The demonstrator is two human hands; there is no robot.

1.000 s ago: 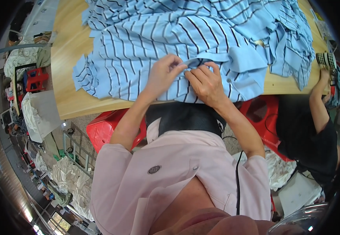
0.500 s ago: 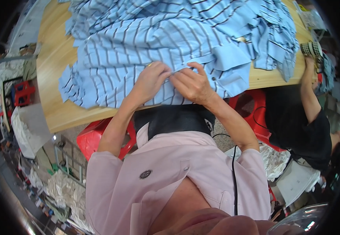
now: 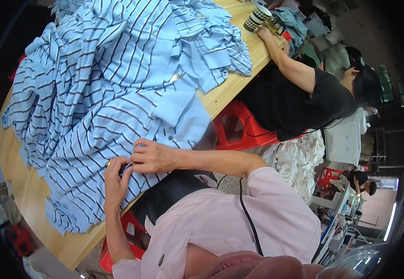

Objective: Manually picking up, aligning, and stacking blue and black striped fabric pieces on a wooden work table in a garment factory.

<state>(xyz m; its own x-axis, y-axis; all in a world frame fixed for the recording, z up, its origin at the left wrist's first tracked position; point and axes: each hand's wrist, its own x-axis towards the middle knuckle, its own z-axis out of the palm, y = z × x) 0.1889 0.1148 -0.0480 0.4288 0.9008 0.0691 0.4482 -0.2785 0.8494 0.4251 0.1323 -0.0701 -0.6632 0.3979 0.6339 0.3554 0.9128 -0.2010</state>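
A light blue shirt (image 3: pixel 95 132) with dark and white stripes lies crumpled near the table's front edge. My left hand (image 3: pixel 116 182), a ring on one finger, pinches a fold of the shirt between thumb and fingers. Right beside it, my right hand (image 3: pixel 150 157) has its fingers closed on the same fold. The fingertips nearly meet, and whatever small part lies between them is hidden. A plain blue collar-like flap (image 3: pixel 175 103) and a dark button (image 3: pixel 170 137) show to the right of my hands.
More striped cloth (image 3: pixel 132 37) is heaped across the wooden table (image 3: pixel 65 246). To the right, a person in black (image 3: pixel 299 93) sits on a red stool (image 3: pixel 232 125), one hand by a checkered cup (image 3: pixel 258 17). White cloth (image 3: pixel 299 162) is piled below. A black cord (image 3: pixel 246 209) crosses my front.
The whole view has turned, so the table now slants and more of the seated person shows. Both hands still pinch the shirt, close together.
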